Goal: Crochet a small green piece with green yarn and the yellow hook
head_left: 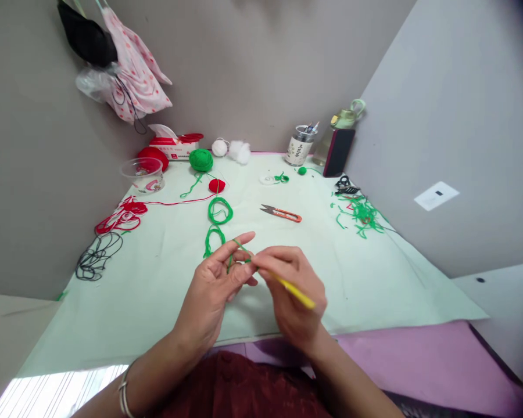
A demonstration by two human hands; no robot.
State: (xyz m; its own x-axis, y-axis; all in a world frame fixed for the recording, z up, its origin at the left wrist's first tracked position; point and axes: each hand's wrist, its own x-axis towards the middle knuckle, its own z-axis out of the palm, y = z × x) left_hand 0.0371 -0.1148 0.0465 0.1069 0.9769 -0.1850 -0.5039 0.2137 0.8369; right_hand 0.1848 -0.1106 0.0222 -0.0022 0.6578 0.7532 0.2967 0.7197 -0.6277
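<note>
My left hand (220, 278) pinches green yarn (230, 261), which runs over its raised index finger. In my right hand (292, 284) is a crochet hook with a yellow handle (298, 293), held like a pencil. The hook's tip meets the yarn at the left fingertips, where fingers hide the stitches. Loose green yarn loops (220, 211) lie on the table just beyond the left hand. Thread snips (282, 213) with orange handles rest beyond both hands, touched by neither.
Along the back stand a tissue box (174, 150), a green yarn ball (201, 159), white stuffing (239, 152), a pen can (300, 145) and a phone (339, 152) against a bottle. Green scraps (364, 216) lie right; red yarn (122, 215) and dark cord (96, 255) left, near a plastic tub (150, 184).
</note>
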